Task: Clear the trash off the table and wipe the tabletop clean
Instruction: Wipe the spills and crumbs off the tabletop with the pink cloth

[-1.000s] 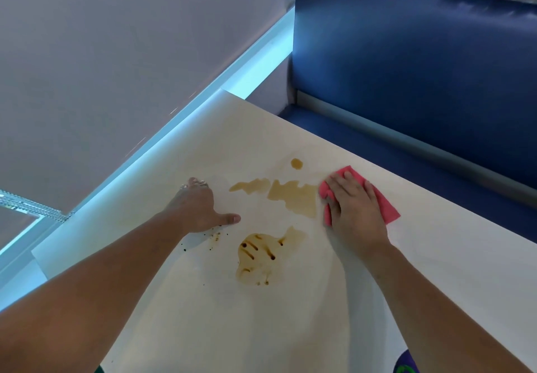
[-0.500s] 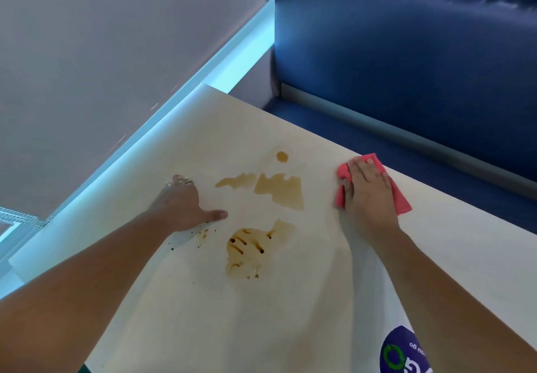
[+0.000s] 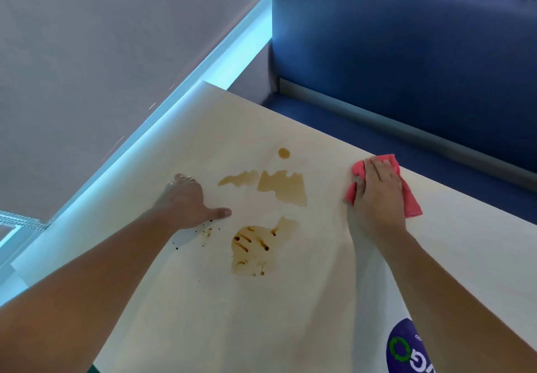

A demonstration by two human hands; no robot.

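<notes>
Tabletop (image 3: 203, 300), pale: brown spills (image 3: 283, 186) at centre. Left hand (image 3: 186, 201) flat on it left of spills, thumb out, holding nothing. Right hand (image 3: 377, 192), fingers straight, pressing pink cloth (image 3: 409, 204) at far right edge. Purple sticker (image 3: 404, 349) near right, green ring, only "G" legible

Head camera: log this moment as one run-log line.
stage: wiping | right hand: presses red cloth flat near table far edge | left hand: rests flat on table | brown spills: unwiped, between hands, apart from cloth
</notes>
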